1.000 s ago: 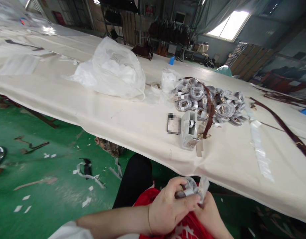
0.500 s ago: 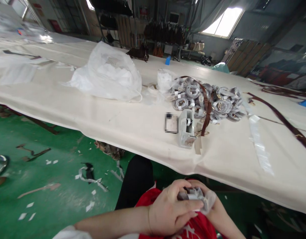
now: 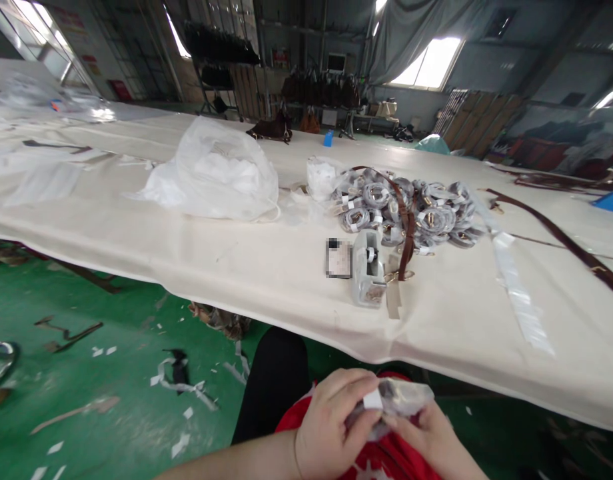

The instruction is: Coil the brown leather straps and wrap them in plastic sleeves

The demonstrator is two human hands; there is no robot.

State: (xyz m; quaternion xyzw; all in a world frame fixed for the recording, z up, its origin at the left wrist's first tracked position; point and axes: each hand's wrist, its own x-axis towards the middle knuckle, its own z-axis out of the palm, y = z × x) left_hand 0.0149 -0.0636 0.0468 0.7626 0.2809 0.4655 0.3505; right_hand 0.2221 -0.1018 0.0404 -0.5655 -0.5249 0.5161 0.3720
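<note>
Above my lap, both hands hold a plastic-wrapped strap bundle [image 3: 399, 397] with a white label on it. My left hand [image 3: 336, 417] is closed around its left end, the thumb and fingers near the label. On the other side my right hand [image 3: 429, 433] pinches the clear wrapping at the right end. Brown and metallic bits show through the film, but most of the contents are hidden. On the table ahead lies a pile of similar wrapped coiled straps [image 3: 431, 217], with a loose brown strap [image 3: 409, 230] across it.
A grey tape dispenser [image 3: 369, 270] stands near the edge of the cream-covered table [image 3: 266, 267], beside a small blurred-out item [image 3: 339, 259]. A large white plastic bag [image 3: 221, 177] sits to the left. A long brown strap [image 3: 551, 230] lies right. Scraps litter the green floor [image 3: 131, 400].
The wrapped bundle has turned in my hands, so its white label and right end now show. My right hand has shifted from behind the bundle to pinching its right end. The camera view has tilted slightly upward.
</note>
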